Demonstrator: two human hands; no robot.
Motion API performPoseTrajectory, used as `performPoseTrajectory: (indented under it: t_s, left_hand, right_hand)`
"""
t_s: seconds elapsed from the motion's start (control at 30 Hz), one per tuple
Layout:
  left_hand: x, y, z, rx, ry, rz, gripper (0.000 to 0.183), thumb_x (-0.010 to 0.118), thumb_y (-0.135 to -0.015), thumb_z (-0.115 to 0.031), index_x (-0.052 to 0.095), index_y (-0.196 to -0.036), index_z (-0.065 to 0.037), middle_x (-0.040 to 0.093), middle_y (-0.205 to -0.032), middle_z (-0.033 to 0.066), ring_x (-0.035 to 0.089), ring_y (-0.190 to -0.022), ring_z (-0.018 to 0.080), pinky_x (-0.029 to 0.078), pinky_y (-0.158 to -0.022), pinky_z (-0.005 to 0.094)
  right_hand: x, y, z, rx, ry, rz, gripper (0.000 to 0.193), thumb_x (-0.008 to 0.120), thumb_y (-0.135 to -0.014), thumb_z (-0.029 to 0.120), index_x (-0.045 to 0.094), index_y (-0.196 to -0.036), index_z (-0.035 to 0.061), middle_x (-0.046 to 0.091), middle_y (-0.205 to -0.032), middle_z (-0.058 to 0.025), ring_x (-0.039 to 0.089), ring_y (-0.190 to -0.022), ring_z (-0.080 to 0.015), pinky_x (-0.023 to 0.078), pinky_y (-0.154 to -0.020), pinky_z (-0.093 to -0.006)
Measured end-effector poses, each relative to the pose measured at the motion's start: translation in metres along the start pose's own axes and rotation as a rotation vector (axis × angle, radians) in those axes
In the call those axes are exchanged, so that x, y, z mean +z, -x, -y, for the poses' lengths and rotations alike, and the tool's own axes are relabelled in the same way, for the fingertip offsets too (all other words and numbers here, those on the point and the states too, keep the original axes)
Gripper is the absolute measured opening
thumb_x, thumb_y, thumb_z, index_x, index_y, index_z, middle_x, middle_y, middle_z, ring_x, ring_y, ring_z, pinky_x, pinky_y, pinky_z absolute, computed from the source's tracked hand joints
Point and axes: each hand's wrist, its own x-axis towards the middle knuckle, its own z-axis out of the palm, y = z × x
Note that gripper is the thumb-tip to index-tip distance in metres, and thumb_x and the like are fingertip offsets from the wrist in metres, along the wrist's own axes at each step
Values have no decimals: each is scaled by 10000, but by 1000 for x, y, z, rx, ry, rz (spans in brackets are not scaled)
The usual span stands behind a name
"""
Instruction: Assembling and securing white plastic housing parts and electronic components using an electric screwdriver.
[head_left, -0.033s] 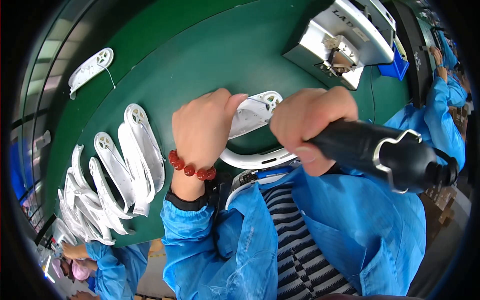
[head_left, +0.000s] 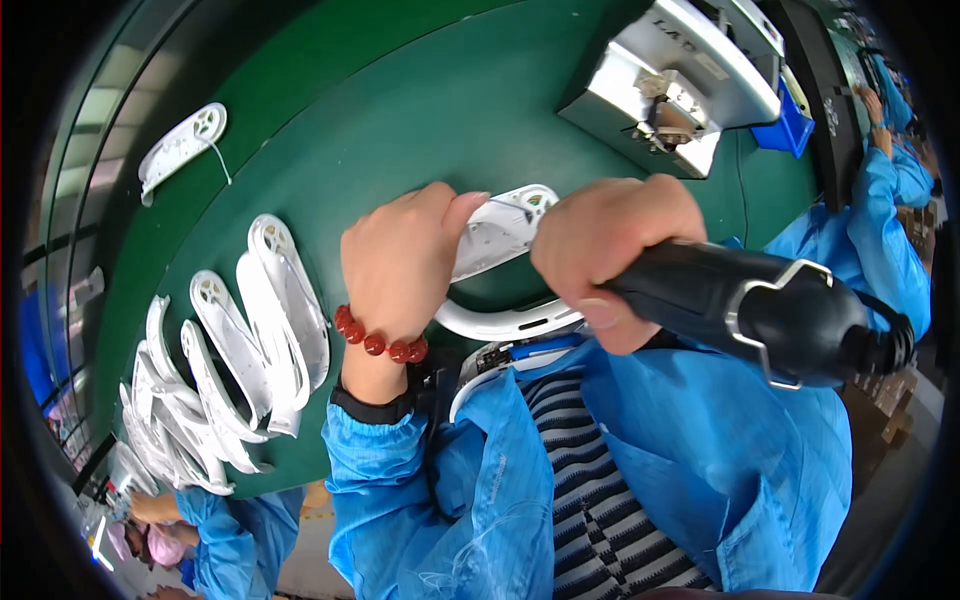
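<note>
My left hand [head_left: 400,240], with a red bead bracelet at the wrist, is closed over the left end of a long white plastic shell [head_left: 490,245]. A thin cable and a round spoked opening show at the shell's right end. Wrapped in my right hand [head_left: 615,255] is a black electric screwdriver [head_left: 720,305] with a metal hanging loop; its tip is hidden behind the hand, beside the shell's right end. Nearer to me, a curved white plastic piece [head_left: 510,322] with slots lies below the shell, partly covered by my hands.
Several white shells [head_left: 270,320] lie piled at the left of the green table [head_left: 420,120]. One more shell [head_left: 185,150] sits far left. A grey-white machine [head_left: 680,90] stands far right beside a blue bin [head_left: 785,130]. Co-workers in blue sleeves [head_left: 865,225] are at both sides.
The picture has shifted slightly, with my hands and the screwdriver a little further left in it. Both grips stay the same.
</note>
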Motion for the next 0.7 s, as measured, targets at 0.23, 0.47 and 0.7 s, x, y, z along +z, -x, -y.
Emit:
performPoseTrajectory:
  t_s: [0.23,0.47,0.7]
  left_hand:
    - [-35,-41,-16,32,-147,-154,287,619,-903,-297,635,-808,-26,609,-732,184,576,-669,389,449,-595,443]
    - [-43,-62,-26,380,-100,-259,334,695,-814,-271,637,-1061,-53,624,-1047,133,587,-975,333,461,-818,439]
    - [-17,16,-44,414,108,645,340,687,-805,-297,617,-1051,-73,595,-873,98,614,-813,311,492,-713,407]
  right_hand:
    - [-18,-1,47,-314,18,-256,240,619,-867,132,485,-1059,82,542,-706,-27,522,-549,-135,435,-501,-301]
    - [-87,0,59,-313,183,-333,196,476,-959,124,428,-1139,64,516,-750,-92,494,-585,-189,450,-557,-352]
    - [-94,-5,49,-226,201,-486,172,478,-921,33,434,-1085,12,540,-702,-135,516,-535,-192,478,-525,-347]
